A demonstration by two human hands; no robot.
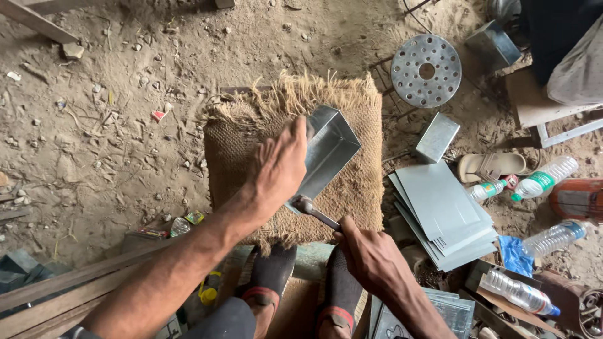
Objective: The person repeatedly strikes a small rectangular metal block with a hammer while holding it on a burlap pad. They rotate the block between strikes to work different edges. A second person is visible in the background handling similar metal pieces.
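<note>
The person is sitting over a burlap pad [352,188] on the dirt floor [94,125], and a folded sheet-metal tray [330,150] is lying on that pad, near its middle. The left hand [279,166] is pressing down on the tray's left wall, fingers curled over the edge and gripping it, steadying the piece. The right hand [370,254] is clenched around the handle of a hammer [314,210], whose head is sitting right at the tray's near, lower corner, touching or just about touching the metal; I cannot tell which.

The tray's long axis is running diagonally, from that near corner by the hammer up and away toward the far right of the pad. Its open face is turned up, and its wider end is pointing away from the person. The hammer handle is lying on a crossing diagonal, rising from the right hand toward the upper left, so the head meets the tray from below and to the right. The left hand is on the tray itself; the right is reaching it only through the tool.

Just right of the pad, a stack of flat metal sheets [440,213] is lying, with plastic bottles [543,179] beyond and a perforated disc [426,70] farther off.
</note>
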